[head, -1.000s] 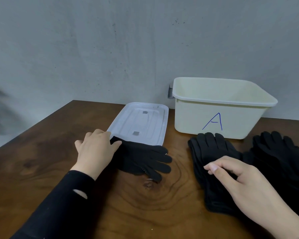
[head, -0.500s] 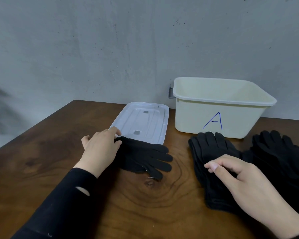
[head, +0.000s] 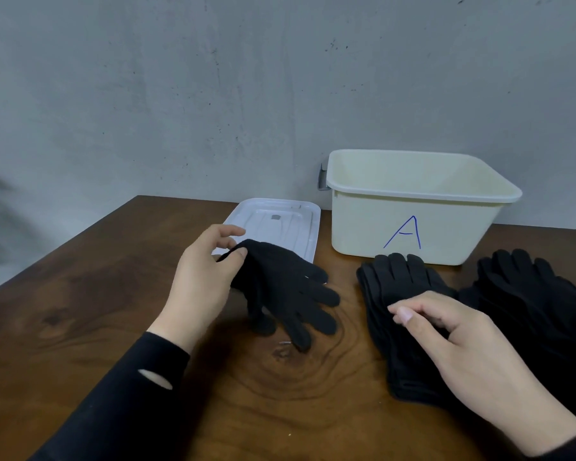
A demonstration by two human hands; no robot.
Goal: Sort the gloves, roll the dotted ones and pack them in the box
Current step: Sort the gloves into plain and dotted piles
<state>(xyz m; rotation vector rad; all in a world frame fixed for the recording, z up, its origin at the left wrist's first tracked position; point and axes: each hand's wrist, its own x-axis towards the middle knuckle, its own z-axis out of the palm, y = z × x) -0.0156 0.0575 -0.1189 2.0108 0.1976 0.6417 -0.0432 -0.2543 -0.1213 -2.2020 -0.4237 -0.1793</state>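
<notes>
My left hand (head: 202, 284) pinches the cuff of a black glove (head: 286, 291) and lifts that end off the wooden table (head: 80, 311), while the glove's fingers still hang down to the wood. My right hand (head: 459, 347) rests with loosely curled fingers on a flat stack of black gloves (head: 396, 281) to the right. A second pile of black gloves (head: 539, 294) lies further right. The cream box (head: 413, 241) marked with a blue A stands behind them, open, with nothing visible inside.
The box's white lid (head: 280, 224) lies upside down on the table left of the box, just behind the lifted glove. A grey wall rises behind the table. The table's left edge runs diagonally at the left.
My left hand has closed on the glove's cuff and raised it off the table. The right hand has stayed on the stack.
</notes>
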